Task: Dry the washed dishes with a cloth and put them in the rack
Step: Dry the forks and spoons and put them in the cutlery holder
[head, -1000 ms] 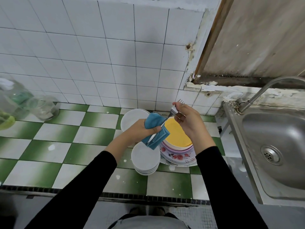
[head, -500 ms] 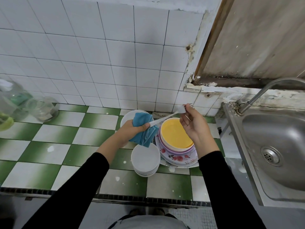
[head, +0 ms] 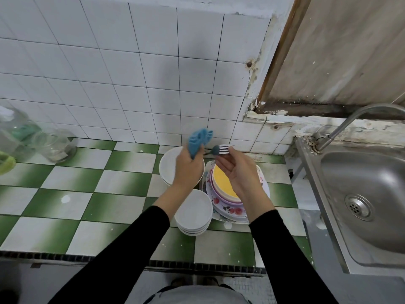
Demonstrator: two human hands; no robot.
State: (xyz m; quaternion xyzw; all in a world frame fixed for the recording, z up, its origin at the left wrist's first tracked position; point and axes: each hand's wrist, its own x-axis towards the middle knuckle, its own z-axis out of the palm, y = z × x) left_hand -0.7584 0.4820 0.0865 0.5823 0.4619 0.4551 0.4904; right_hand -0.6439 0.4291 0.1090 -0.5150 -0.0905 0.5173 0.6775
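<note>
The right hand (head: 236,172) pinches the fork (head: 225,149) lightly by its head, above the plate stack (head: 228,210) on the table (head: 109,207). The fork lies about level, its long axis running 9 to 3 o'clock, tines toward 3. The left hand (head: 189,167) grips the blue cloth (head: 198,140), which sticks up toward 12. With so slight a pinch on probably wet metal, a tug from the cloth could drop the fork onto the plates.

Open counter (head: 72,200) left; bowl stacks (head: 194,213), sink (head: 368,172) right
</note>
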